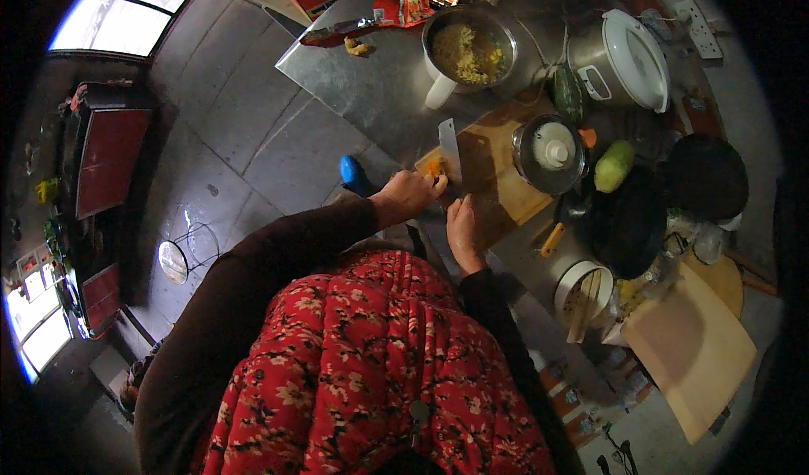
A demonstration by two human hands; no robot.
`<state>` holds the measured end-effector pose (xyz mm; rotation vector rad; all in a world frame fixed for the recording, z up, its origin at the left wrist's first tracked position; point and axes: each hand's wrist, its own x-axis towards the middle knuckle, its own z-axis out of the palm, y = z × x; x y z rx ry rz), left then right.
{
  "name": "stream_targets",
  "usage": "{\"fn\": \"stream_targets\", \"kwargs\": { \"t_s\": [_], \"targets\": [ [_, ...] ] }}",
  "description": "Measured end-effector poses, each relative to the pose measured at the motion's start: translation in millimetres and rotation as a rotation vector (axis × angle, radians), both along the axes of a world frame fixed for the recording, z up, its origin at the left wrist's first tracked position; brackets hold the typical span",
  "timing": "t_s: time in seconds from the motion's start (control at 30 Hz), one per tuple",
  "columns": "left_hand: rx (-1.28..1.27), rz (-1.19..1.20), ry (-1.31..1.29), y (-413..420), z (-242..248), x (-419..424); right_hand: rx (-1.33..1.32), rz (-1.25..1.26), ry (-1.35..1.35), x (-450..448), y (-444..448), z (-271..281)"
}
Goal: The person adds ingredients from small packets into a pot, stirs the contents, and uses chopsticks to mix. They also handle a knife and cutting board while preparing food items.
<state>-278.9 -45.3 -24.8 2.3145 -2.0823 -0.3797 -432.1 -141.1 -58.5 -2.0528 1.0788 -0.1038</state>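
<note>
A wooden cutting board [493,152] lies before me on the metal-topped table. My right hand [463,228] is closed around the handle of a kitchen cleaver [450,149], whose blade stands over the board's left end. My left hand [414,192] bends its fingers down on an orange piece of food [435,166], just left of the blade; the piece is partly hidden by the fingers. A round pot with a glass lid [548,152] rests on the right part of the board. Beyond the board, a white-handled pot [469,48] holds noodles in liquid.
A large lidded pot [616,64] stands at the back right beside a dark green squash [567,92]. Farther right are a pale green vegetable [614,166] and dark pans [706,176]. An orange-handled tool [552,240] and a white container [584,288] lie near the front. A knife [338,30] lies back left.
</note>
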Motion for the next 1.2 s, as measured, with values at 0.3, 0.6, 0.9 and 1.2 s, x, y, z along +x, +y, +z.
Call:
{"fn": "stream_targets", "kwargs": {
  "t_s": [0.3, 0.6, 0.9, 1.2],
  "targets": [
    [0.169, 0.044, 0.109, -5.2, 7.3, -3.9, -0.277, 0.249, 0.235, 9.4, 6.3, 25.2],
    [-0.107, 0.318, 0.389, 22.3, -20.0, 6.3, -0.417, 0.285, 0.128, 13.3, 11.8, 32.3],
    [-0.043, 0.091, 0.167, 13.5, -7.0, 4.7, -0.322, 0.238, 0.075, 4.0, -0.8, 48.6],
    [-0.081, 0.041, 0.165, 5.6, -9.0, 4.3, -0.190, 0.273, 0.078, 9.9, 9.1, 46.5]
  ]
}}
